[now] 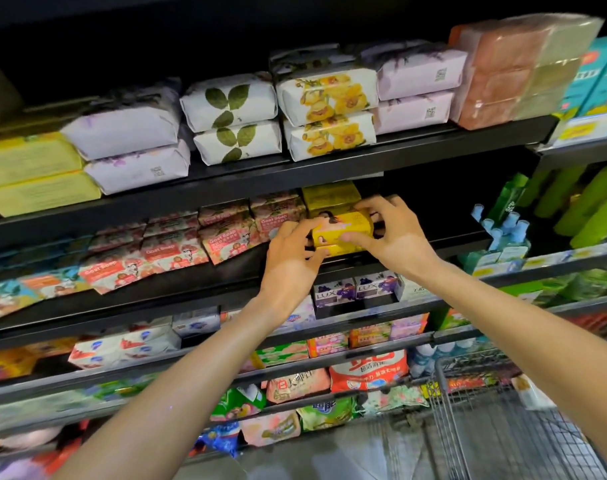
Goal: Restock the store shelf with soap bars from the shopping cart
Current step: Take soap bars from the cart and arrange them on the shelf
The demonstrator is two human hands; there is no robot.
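I'm at the placing step: my left hand point(291, 258) and right hand point(392, 233) both grip a yellow soap pack point(343, 230) at the front lip of the shelf point(461, 242), just right of the goat soap point(226, 233). Next I'd push it back, square, then let go. The cart point(503, 427), below right of the pack, shows mostly bare wire.

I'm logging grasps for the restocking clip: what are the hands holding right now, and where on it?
Both hands grip one yellow boxed soap bar: left hand at its left end, right hand around its right end.
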